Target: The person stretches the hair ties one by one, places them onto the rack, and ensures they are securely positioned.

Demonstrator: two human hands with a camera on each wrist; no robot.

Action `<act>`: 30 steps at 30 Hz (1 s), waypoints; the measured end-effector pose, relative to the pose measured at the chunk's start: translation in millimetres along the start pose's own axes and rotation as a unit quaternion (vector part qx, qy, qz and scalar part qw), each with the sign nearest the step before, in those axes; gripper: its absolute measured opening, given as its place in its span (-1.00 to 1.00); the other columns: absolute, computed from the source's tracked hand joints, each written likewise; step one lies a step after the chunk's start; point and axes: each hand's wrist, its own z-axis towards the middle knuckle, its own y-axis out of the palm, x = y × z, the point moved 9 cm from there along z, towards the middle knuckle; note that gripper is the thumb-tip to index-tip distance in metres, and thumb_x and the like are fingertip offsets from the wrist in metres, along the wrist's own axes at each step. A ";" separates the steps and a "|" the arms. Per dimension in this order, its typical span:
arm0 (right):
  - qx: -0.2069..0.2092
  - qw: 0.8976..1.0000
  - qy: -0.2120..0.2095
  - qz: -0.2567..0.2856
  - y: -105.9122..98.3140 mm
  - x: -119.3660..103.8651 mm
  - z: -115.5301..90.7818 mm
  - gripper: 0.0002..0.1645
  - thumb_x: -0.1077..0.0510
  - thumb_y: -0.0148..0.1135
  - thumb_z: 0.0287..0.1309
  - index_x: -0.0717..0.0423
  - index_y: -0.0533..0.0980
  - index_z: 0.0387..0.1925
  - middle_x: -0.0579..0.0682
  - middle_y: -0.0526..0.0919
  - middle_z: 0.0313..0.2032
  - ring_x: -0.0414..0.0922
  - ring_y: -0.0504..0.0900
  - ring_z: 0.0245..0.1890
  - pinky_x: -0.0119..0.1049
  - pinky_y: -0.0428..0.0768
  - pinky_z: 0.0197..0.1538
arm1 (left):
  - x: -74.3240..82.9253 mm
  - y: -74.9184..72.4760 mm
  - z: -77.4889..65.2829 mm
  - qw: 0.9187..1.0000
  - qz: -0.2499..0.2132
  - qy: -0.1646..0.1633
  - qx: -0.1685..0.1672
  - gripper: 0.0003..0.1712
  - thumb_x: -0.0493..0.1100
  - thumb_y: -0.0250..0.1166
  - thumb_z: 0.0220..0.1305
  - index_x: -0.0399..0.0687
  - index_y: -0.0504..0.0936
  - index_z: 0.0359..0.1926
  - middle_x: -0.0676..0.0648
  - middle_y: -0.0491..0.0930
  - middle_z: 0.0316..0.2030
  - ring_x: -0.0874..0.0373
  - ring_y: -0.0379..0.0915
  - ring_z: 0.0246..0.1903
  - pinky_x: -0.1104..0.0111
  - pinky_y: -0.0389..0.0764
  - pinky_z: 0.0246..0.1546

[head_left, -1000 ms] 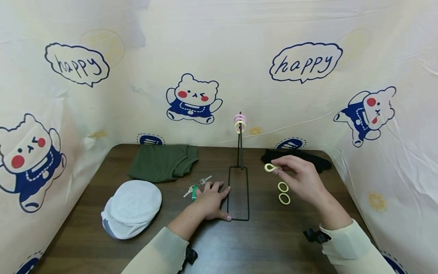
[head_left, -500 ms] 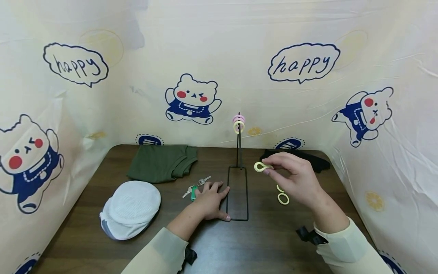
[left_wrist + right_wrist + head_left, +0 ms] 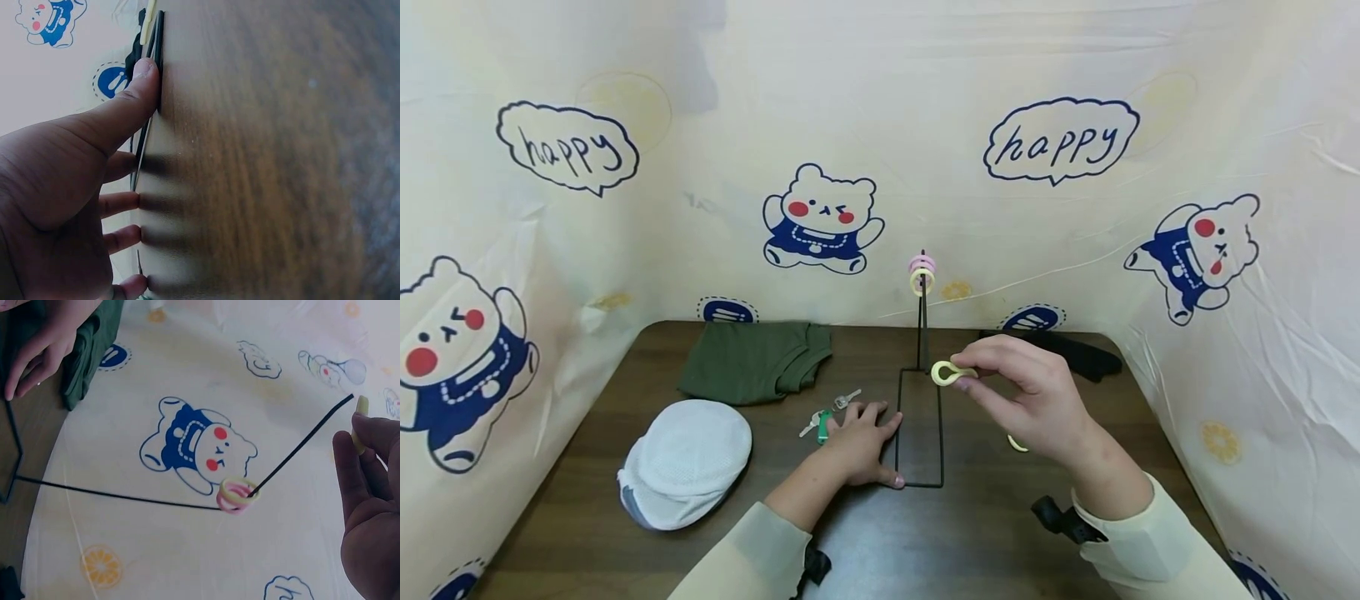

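My right hand (image 3: 1037, 400) pinches a pale yellow hair tie (image 3: 937, 378) between thumb and fingers, squeezing it into a teardrop loop. The tie is in the air, in front of the upright of a black wire stand (image 3: 941, 433). In the right wrist view, it is close to the free tip of the stand's rod. Pink hair ties (image 3: 230, 503) and a yellow one hang at the bend of that rod. With fingers spread, my left hand (image 3: 857, 450) rests on the table against the left side of the stand's base. Partly behind my right hand lies another yellow tie (image 3: 1017, 444).
Keys (image 3: 844, 400) with a green tag (image 3: 823, 427) lie by my left fingertips. Farther left are a white cap (image 3: 692, 458) and folded green cloth (image 3: 752, 362). A black cloth item (image 3: 1090, 360) lies at the back right, before a printed curtain (image 3: 700, 167).
My right hand has carried the squeezed yellow hair tie leftward from above the loose ties to the stand, now partly covering those on the table. The left hand stays put.
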 end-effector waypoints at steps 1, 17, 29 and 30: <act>-0.002 1.000 -0.002 0.006 1.5 -0.8 1.3 -0.75 0.14 0.42 0.34 0.21 0.71 -0.05 0.05 0.76 -0.16 -0.13 0.70 -0.21 -0.39 0.66 -0.12 | -0.3 -0.2 0.1 1.000 0.000 0.000 -0.001 0.29 0.56 0.44 -0.05 0.31 0.15 0.64 -0.06 0.01 0.61 -0.23 -0.10 0.50 -0.30 0.19 0.15; -0.007 1.000 0.016 -0.015 15.5 10.2 15.3 -0.60 0.47 0.57 -0.06 0.12 0.75 -0.14 -0.03 0.76 -0.14 -0.14 0.72 -0.22 -0.34 0.65 -0.17 | -1.0 -2.9 -0.2 1.000 -0.003 -0.003 -0.006 0.28 0.56 0.45 -0.05 0.30 0.18 0.63 -0.06 0.03 0.60 -0.24 -0.09 0.50 -0.33 0.17 0.17; 0.008 0.994 0.103 -0.040 20.3 51.4 23.4 -0.71 0.36 0.53 0.12 0.14 0.75 -0.09 -0.03 0.75 -0.08 -0.14 0.73 -0.20 -0.32 0.69 -0.16 | -1.0 -3.3 -1.3 1.000 -0.006 -0.002 -0.008 0.27 0.55 0.44 -0.04 0.30 0.18 0.63 -0.07 0.02 0.61 -0.24 -0.08 0.50 -0.33 0.18 0.17; 0.009 0.993 0.111 -0.037 20.7 54.7 23.9 -0.69 0.38 0.52 0.12 0.15 0.75 -0.08 -0.02 0.75 -0.07 -0.13 0.74 -0.18 -0.29 0.71 -0.15 | -0.8 -3.3 -1.3 1.000 -0.004 -0.001 -0.008 0.27 0.56 0.44 -0.04 0.30 0.18 0.63 -0.07 0.02 0.61 -0.24 -0.08 0.50 -0.34 0.18 0.17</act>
